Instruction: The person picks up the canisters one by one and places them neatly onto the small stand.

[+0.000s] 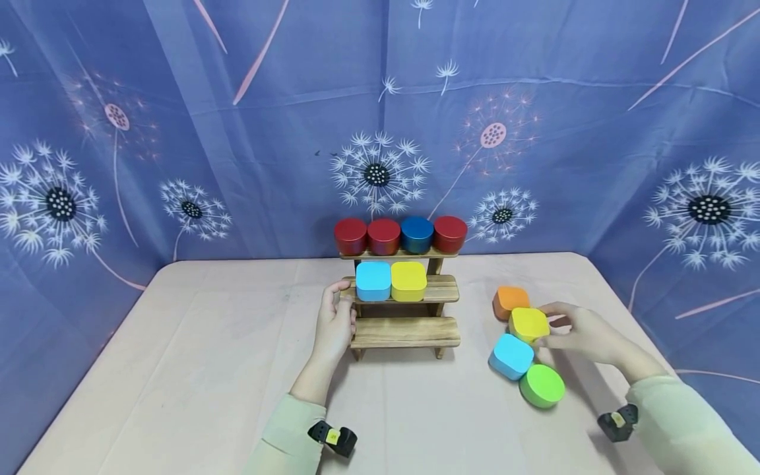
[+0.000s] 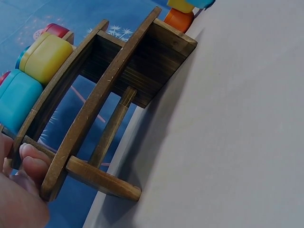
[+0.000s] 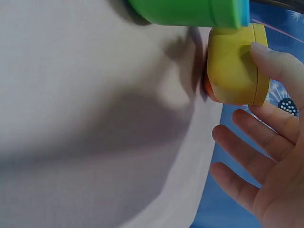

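A three-tier wooden stand (image 1: 406, 332) carries small lidded boxes. At the left end of its middle tier, my left hand (image 1: 335, 320) grips the wood with curled fingers. On that tier sit a light blue box (image 1: 373, 282) and a yellow box (image 1: 408, 282), side by side. To the right of the stand, my right hand (image 1: 582, 334) pinches another yellow box (image 3: 232, 66) by its lid, between thumb and index finger; the other fingers are spread. Close about that box are an orange box (image 1: 510, 302), a second light blue box (image 1: 511, 357) and a round green tin (image 1: 542, 386).
Round red tins (image 1: 384, 236) and one dark blue tin (image 1: 417, 235) line the stand's top tier. A pale cloth (image 1: 208, 369) covers the table. Blue dandelion-print fabric (image 1: 267, 152) hangs behind and at both sides.
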Demonstrator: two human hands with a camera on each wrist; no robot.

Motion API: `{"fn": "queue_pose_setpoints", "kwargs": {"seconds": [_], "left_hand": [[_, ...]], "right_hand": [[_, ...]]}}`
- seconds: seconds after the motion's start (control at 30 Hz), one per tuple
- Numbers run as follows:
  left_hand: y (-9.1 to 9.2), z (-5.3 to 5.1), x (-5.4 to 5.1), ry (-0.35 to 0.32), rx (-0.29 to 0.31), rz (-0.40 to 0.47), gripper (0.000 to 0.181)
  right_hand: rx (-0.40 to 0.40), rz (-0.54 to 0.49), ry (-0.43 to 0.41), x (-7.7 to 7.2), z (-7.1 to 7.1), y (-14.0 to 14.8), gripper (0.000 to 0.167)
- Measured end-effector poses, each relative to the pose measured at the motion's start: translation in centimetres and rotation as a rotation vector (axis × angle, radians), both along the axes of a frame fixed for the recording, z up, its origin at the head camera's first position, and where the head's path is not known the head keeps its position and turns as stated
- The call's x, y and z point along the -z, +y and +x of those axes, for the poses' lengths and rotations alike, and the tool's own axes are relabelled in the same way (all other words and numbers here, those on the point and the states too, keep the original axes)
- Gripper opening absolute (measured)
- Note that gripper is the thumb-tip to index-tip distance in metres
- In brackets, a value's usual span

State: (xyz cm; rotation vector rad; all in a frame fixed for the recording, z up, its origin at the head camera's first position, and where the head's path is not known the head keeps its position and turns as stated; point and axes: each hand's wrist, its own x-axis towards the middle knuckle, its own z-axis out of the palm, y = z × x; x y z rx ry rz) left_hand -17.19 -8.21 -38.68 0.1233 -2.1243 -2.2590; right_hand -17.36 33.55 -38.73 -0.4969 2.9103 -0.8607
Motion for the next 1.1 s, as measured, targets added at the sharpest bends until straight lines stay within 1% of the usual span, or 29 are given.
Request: {"fn": "queue_pose_setpoints", "kwargs": {"seconds": [0.23, 0.43, 0.53, 0.73, 0.9, 1.1], "left_hand": [[0.0, 0.2, -0.2, -0.002, 0.005, 0.001, 0.031], [0.1, 0.2, -0.3, -0.011, 0.005, -0.007, 0.032], [0.1, 0.2, -0.4, -0.013, -0.001, -0.007, 0.032], [0.1, 0.1, -0.3, -0.007, -0.002, -0.004, 0.032], [0.0, 0.1, -0.2, -0.013, 0.005, 0.001, 0.032], [0.0, 0.1, -0.1, -0.008, 0.005, -0.007, 0.032]], "right_hand": [[-0.031, 0.005, 0.088, -0.8, 0.3, 0.3, 0.05], [-0.038, -0.023, 0.132, -1.7, 0.2, -0.2, 0.049], [-0.043, -0.056, 0.134, -2.3, 0.2, -0.6, 0.049], [-0.001, -0.086, 0.115, -3.0, -0.1, -1.7, 0.049], [0.015, -0.11, 0.126, -3.2, -0.2, -2.8, 0.05], [0.013, -0.164, 0.148, -3.4, -0.5, -4.1, 0.052]]}}
